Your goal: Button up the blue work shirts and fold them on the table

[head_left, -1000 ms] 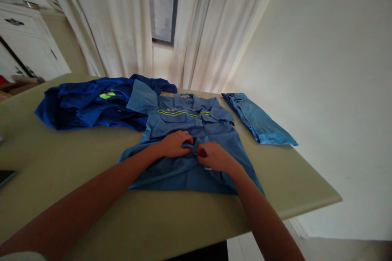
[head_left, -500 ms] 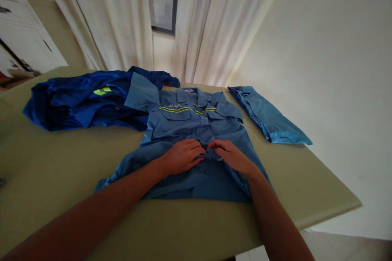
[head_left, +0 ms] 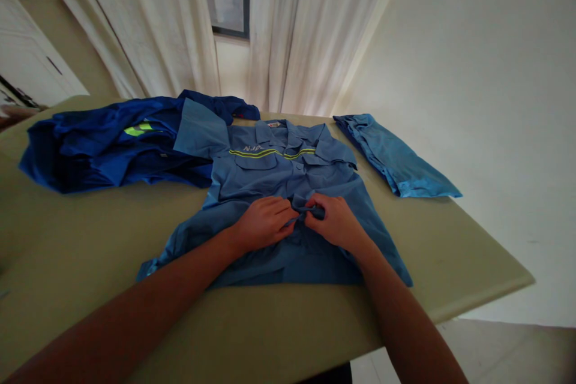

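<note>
A blue short-sleeved work shirt (head_left: 270, 177) lies front up on the table, collar away from me. Yellow stripes cross its chest above two flapped pockets. At the front opening, below the pockets, my left hand (head_left: 266, 222) pinches one fabric edge. Close beside it, my right hand (head_left: 335, 220) grips the other edge between thumb and fingers, lifting the cloth slightly. A button (head_left: 299, 166) shows higher on the front. Whatever lies between my fingertips is too small to make out. Forearms cover part of the lower shirt.
Darker blue clothing (head_left: 99, 147) with a lime-green patch lies bunched at the left, partly under the shirt's sleeve. A folded light-blue garment (head_left: 396, 159) rests at the right. The greenish table (head_left: 477, 264) ends near a white wall (head_left: 486, 72); curtains (head_left: 166, 24) hang behind.
My right hand has turned, its thumb and fingers now pinching the shirt's edge more plainly. My left hand keeps its hold. The view has shifted slightly.
</note>
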A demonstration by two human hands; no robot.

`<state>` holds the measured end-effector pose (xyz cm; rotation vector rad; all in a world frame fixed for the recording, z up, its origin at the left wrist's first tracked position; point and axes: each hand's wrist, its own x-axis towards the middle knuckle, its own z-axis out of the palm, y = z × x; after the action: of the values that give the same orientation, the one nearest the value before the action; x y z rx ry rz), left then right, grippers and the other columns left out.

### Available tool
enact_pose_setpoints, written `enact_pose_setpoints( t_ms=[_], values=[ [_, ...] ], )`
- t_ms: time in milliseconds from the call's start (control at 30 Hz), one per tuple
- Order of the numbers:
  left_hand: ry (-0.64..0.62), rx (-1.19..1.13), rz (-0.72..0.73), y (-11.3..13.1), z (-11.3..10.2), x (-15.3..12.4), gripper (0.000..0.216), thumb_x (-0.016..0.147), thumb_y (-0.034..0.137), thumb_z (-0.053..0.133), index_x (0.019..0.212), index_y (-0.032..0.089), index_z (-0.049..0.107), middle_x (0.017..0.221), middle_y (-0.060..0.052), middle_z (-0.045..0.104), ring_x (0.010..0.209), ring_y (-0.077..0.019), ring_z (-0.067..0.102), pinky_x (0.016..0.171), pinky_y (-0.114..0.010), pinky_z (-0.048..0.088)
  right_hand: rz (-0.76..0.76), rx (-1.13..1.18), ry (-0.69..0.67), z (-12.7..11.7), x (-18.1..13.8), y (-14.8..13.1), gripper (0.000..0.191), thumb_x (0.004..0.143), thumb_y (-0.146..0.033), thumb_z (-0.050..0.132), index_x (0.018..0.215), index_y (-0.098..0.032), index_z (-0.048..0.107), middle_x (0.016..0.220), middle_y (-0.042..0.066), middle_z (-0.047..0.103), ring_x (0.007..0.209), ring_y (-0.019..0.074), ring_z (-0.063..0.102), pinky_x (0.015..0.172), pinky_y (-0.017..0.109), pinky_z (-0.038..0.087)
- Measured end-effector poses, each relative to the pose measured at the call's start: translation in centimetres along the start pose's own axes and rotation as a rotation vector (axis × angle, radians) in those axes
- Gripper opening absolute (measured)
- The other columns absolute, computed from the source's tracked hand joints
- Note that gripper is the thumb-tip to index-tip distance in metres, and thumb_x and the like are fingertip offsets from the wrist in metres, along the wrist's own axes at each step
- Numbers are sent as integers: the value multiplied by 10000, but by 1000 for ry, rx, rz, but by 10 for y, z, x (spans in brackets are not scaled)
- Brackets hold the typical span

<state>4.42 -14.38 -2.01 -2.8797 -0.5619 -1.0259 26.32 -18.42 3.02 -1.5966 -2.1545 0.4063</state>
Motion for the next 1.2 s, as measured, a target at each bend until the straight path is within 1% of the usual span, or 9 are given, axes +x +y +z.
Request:
enact_pose_setpoints(
  t_ms=[67, 167, 333, 500, 600, 733, 900, 1000, 1200],
  values=[
    [-2, 17, 10, 0, -1, 0, 151, 966, 239, 559, 1006, 171, 688, 890, -48, 683, 810, -178, 632, 746, -305, 484, -9, -53, 3, 3, 0, 0, 80, 813, -186, 651, 868, -182, 709, 759, 12, 705, 657, 154, 604, 670, 266, 373],
    [-20, 25, 16, 1, -2, -2, 141, 960, 239, 569, 1006, 177, 686, 895, -46, 685, 809, -177, 633, 745, -306, 483, -52, -22, -24, 6, 0, 3, 114, 811, -169, 642, 898, -186, 713, 794, 19, 726, 698, 166, 639, 698, 268, 393],
    [8, -17, -86, -1, 1, -5, 116, 931, 222, 599, 1010, 190, 678, 900, -33, 694, 831, -185, 650, 761, -312, 494, -91, 115, -28, 5, -1, 7, 120, 774, -141, 639, 860, -188, 707, 795, 2, 722, 715, 160, 636, 693, 255, 401],
    [-8, -18, -124, -2, 2, -5, 114, 920, 227, 612, 1005, 191, 679, 907, -31, 701, 846, -188, 662, 771, -314, 502, -96, 125, -29, 5, 0, 6, 64, 790, -163, 646, 830, -188, 690, 760, -11, 702, 684, 147, 617, 680, 251, 389],
    [-17, 12, -100, -2, 1, -4, 120, 932, 231, 594, 1005, 189, 680, 903, -33, 699, 836, -183, 661, 756, -312, 496, -75, 82, -16, 6, 1, 5, 41, 804, -188, 648, 831, -191, 678, 778, -1, 706, 695, 155, 624, 684, 255, 395],
    [-20, 85, -22, -2, -2, -3, 128, 951, 240, 570, 990, 180, 677, 882, -39, 687, 811, -179, 651, 725, -308, 484, -40, -9, 1, 11, 1, 3, 81, 815, -220, 644, 887, -199, 673, 826, 23, 722, 729, 176, 648, 715, 267, 418],
    [6, 67, 6, -2, -3, -3, 139, 960, 251, 558, 973, 180, 677, 887, -40, 686, 806, -175, 648, 734, -310, 493, -20, -65, 39, 14, 0, -2, 91, 843, -232, 610, 893, -207, 682, 778, 14, 711, 697, 174, 647, 702, 268, 402],
    [33, 25, -42, -2, -2, -4, 144, 959, 247, 559, 988, 186, 686, 884, -39, 691, 811, -177, 655, 747, -310, 506, -41, 4, 24, 12, 1, -2, 77, 833, -221, 607, 850, -209, 680, 748, -3, 688, 670, 155, 618, 679, 254, 393],
    [2, -30, -168, -3, 0, -5, 195, 969, 264, 557, 1098, 196, 687, 972, -55, 715, 886, -189, 682, 827, -315, 536, -64, 224, -6, 9, 1, -1, 83, 799, -189, 580, 781, -188, 661, 702, -27, 624, 673, 141, 565, 662, 241, 387]
  ],
)
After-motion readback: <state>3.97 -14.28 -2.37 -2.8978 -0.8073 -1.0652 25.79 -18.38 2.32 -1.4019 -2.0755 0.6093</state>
